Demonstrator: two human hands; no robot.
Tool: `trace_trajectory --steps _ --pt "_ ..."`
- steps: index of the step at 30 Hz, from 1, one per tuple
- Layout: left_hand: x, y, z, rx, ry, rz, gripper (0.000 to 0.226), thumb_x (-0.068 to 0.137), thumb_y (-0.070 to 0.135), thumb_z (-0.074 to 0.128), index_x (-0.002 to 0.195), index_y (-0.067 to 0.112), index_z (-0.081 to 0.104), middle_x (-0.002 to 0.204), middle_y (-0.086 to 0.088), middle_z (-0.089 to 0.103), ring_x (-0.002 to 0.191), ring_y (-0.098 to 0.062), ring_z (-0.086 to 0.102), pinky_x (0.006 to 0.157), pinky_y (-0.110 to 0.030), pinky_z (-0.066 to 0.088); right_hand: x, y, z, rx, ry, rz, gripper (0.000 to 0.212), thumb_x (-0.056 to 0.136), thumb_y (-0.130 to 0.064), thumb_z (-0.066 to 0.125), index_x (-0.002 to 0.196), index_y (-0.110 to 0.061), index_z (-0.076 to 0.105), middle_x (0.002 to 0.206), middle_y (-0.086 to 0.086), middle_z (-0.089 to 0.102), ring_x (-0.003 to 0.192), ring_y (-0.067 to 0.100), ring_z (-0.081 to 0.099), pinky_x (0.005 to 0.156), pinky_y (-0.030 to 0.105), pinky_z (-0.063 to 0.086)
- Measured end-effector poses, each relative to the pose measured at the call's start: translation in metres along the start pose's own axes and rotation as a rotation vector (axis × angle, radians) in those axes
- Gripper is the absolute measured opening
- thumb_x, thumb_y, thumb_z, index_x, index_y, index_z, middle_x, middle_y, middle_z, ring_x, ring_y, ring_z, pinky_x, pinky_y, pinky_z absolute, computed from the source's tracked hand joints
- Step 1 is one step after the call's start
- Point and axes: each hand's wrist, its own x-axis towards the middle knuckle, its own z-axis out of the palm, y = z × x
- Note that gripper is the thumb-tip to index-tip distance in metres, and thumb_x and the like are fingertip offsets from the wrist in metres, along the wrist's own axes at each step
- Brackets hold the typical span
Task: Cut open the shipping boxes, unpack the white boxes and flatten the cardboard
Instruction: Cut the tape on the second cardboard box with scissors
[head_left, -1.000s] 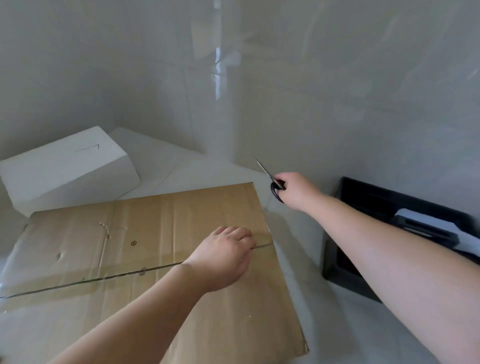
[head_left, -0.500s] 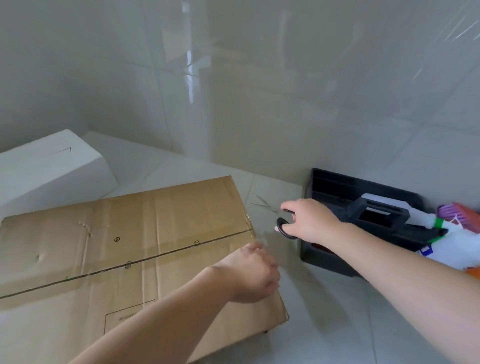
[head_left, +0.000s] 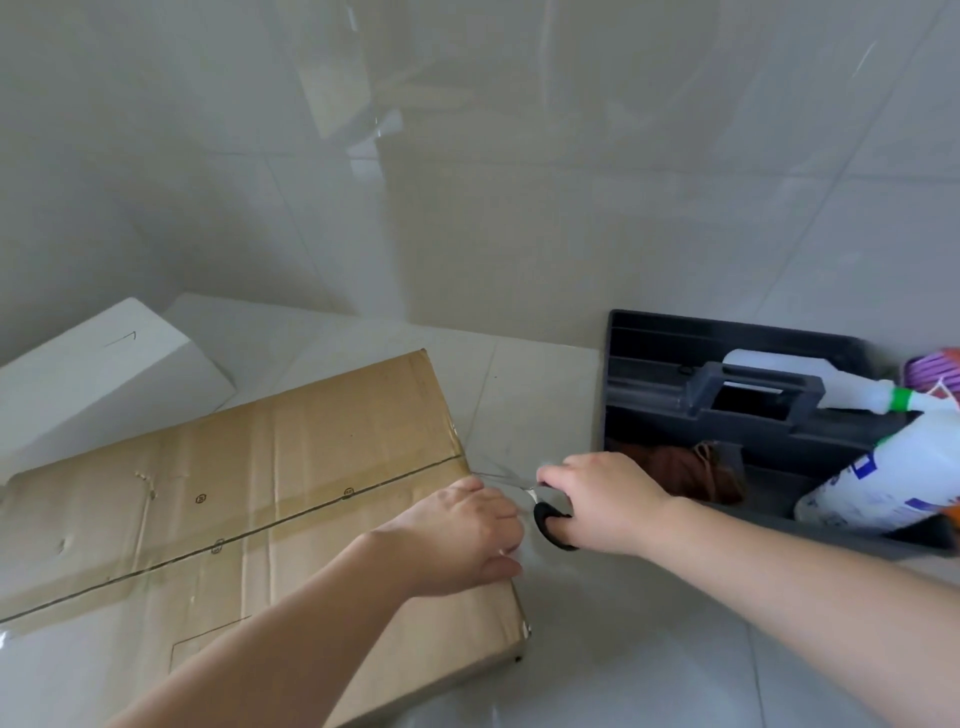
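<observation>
Cardboard shipping box lies flat on the pale tiled floor, its top seam closed with clear tape running from the left edge to the right edge. White box sits behind the shipping box's far left corner, close against it, tilted, with a small pen mark on its upper face. Left hand rests on the shipping box's right edge at the end of the taped seam, fingers curled down over the edge and pressing on the cardboard. Scissors are just right of that same edge, black handle loop toward the person, blades blurred and pointing at the seam end; whether the blades touch the tape cannot be told. Right hand grips the scissors, fingers clenched through and around the handle. Dark plastic tool caddy stands well right of the shipping box, against the wall, holding white spray bottles and a brown cloth.
</observation>
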Motion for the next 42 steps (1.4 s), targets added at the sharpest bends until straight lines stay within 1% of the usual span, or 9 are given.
trace_trajectory --steps 6,8,11,16,25,29,33,39,42 --pt "0.0 -0.003 0.005 0.006 0.031 0.003 0.035 0.099 0.042 0.043 0.102 0.012 0.061 0.103 -0.004 0.057 0.104 -0.023 0.049 0.093 -0.027 0.028 -0.006 -0.003 -0.001 -0.07 0.006 -0.013 0.039 0.082 -0.055 0.046 0.103 -0.024 0.057 0.071 -0.006 0.043 0.078 0.028 0.059 0.058 0.029 0.029" --pt "-0.001 -0.001 0.007 0.02 0.058 0.022 0.035 0.099 0.04 0.044 0.1 0.01 0.061 0.101 -0.006 0.058 0.1 -0.025 0.051 0.091 -0.029 0.031 -0.008 -0.006 0.003 -0.077 -0.011 0.02 0.043 0.083 -0.054 0.045 0.108 -0.021 0.058 0.076 -0.002 0.05 0.079 0.028 0.059 0.058 0.031 0.032" --pt "-0.003 -0.001 0.005 0.025 0.138 0.069 0.03 0.095 0.038 0.054 0.088 0.011 0.064 0.089 -0.004 0.06 0.089 -0.024 0.057 0.083 -0.029 0.04 -0.008 -0.01 0.006 -0.069 -0.025 0.033 0.043 0.084 -0.053 0.044 0.104 -0.019 0.058 0.08 0.002 0.057 0.078 0.029 0.058 0.059 0.032 0.036" --pt "-0.004 0.0 -0.001 0.031 0.195 0.118 0.025 0.082 0.037 0.073 0.071 0.016 0.064 0.072 0.004 0.058 0.071 -0.018 0.058 0.07 -0.021 0.044 -0.01 -0.008 0.006 -0.098 -0.02 0.018 0.042 0.083 -0.054 0.043 0.102 -0.02 0.058 0.077 0.001 0.055 0.075 0.027 0.057 0.057 0.031 0.03" --pt "-0.002 -0.005 0.001 -0.018 0.203 0.12 0.025 0.087 0.034 0.067 0.075 0.013 0.063 0.075 0.001 0.059 0.075 -0.021 0.059 0.075 -0.025 0.046 -0.007 -0.013 0.003 -0.068 0.005 0.03 0.042 0.08 -0.053 0.042 0.096 -0.018 0.06 0.066 -0.004 0.041 0.064 0.026 0.05 0.054 0.03 0.029" --pt "-0.002 -0.005 0.001 -0.028 0.219 0.133 0.025 0.081 0.032 0.075 0.069 0.015 0.061 0.071 0.002 0.058 0.07 -0.019 0.058 0.069 -0.023 0.045 0.0 -0.019 -0.001 -0.094 -0.035 0.046 0.044 0.083 -0.052 0.042 0.106 -0.018 0.058 0.075 0.0 0.05 0.074 0.029 0.057 0.056 0.031 0.031" --pt "-0.004 -0.004 0.003 -0.069 0.219 0.114 0.024 0.079 0.026 0.077 0.07 0.011 0.062 0.073 -0.003 0.06 0.071 -0.024 0.059 0.068 -0.027 0.048 0.012 -0.03 -0.003 -0.09 -0.079 0.036 0.038 0.083 -0.049 0.05 0.102 -0.016 0.055 0.083 0.004 0.058 0.08 0.031 0.059 0.058 0.033 0.038" --pt "-0.004 -0.006 0.007 -0.104 0.216 0.099 0.022 0.088 0.023 0.067 0.079 0.004 0.064 0.083 -0.011 0.062 0.082 -0.03 0.058 0.075 -0.035 0.048 0.017 -0.038 -0.003 -0.091 -0.162 0.05 0.03 0.088 -0.04 0.052 0.101 -0.012 0.053 0.087 0.009 0.061 0.082 0.033 0.059 0.058 0.034 0.036" --pt "-0.003 -0.008 0.012 -0.135 0.162 0.049 0.025 0.094 0.026 0.058 0.091 0.002 0.064 0.097 -0.013 0.061 0.097 -0.031 0.054 0.086 -0.037 0.042 0.016 -0.042 -0.002 -0.054 -0.179 0.058 0.022 0.09 -0.03 0.049 0.096 -0.01 0.053 0.082 0.012 0.058 0.08 0.035 0.058 0.057 0.034 0.033"
